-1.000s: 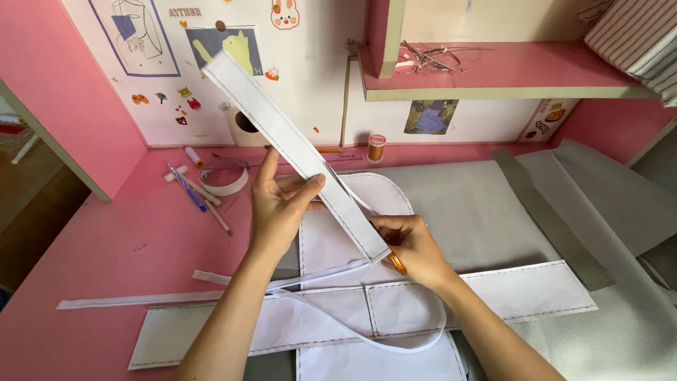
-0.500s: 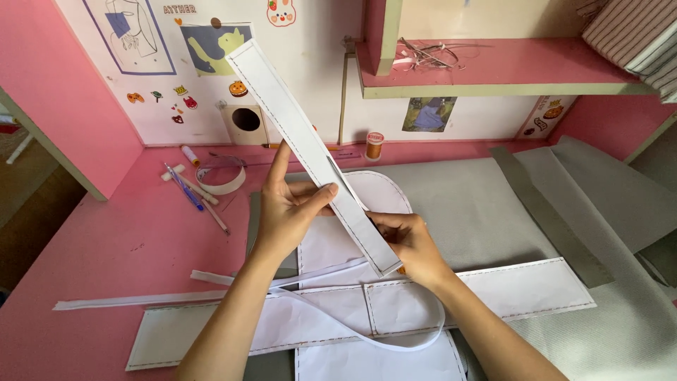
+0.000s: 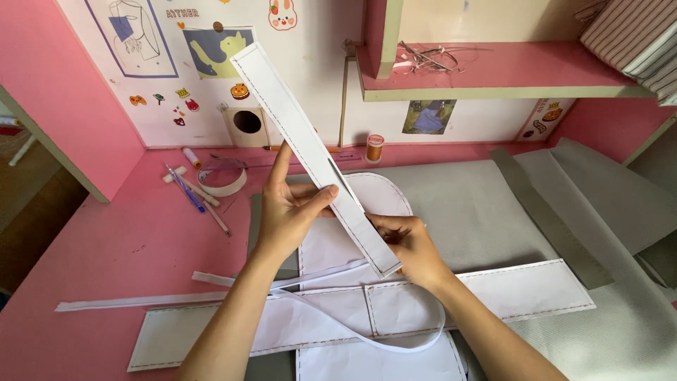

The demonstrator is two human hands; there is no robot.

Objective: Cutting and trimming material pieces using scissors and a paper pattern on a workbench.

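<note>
The left hand [image 3: 293, 212] and the right hand [image 3: 409, 243] both hold a long white paper strip [image 3: 310, 152] with a dashed line along each edge. It slants from about 11 o'clock, up against the wall, down to 5 o'clock above the counter [image 3: 120, 247]. The left grip is closed on the strip's middle, thumb across the front and fingers behind; the right grip pinches the lower end, just above the white cross-shaped pattern pieces [image 3: 493, 293] (they lie flat on grey fabric [image 3: 479, 212]). A narrow white band [image 3: 395, 342] loops beneath the hands, its tail running out toward 9 o'clock. Toward 10 o'clock of the left hand lie a roll of tape [image 3: 222, 176] and some pens [image 3: 187, 190] — well apart from it. An orange thread spool [image 3: 374, 148] stands at 12 o'clock, by the wall.
</note>
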